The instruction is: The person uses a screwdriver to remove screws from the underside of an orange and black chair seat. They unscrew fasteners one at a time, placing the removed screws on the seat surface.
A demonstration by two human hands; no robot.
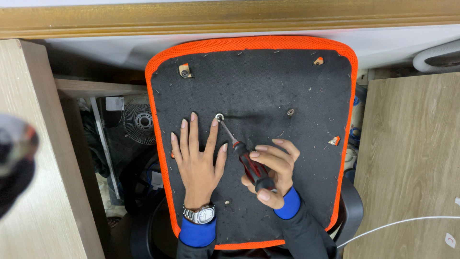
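Observation:
An upturned chair seat (268, 81), black underneath with an orange mesh rim, fills the middle. My left hand (197, 153) lies flat and spread on it, index fingertip beside a screw with a washer (220, 117). My right hand (270, 170) grips the red-and-black handle of a screwdriver (249, 160), whose tip sits in that screw. A second screw (290, 112) sticks up further right. A watch is on my left wrist.
Orange-edged holes show near the seat's corners (184, 71), (318, 61), (334, 140). Wooden panels stand at left (28, 144) and right (412, 158). A small fan (140, 121) lies below left. A white cable (397, 223) runs at lower right. A blurred dark object (14, 158) intrudes at far left.

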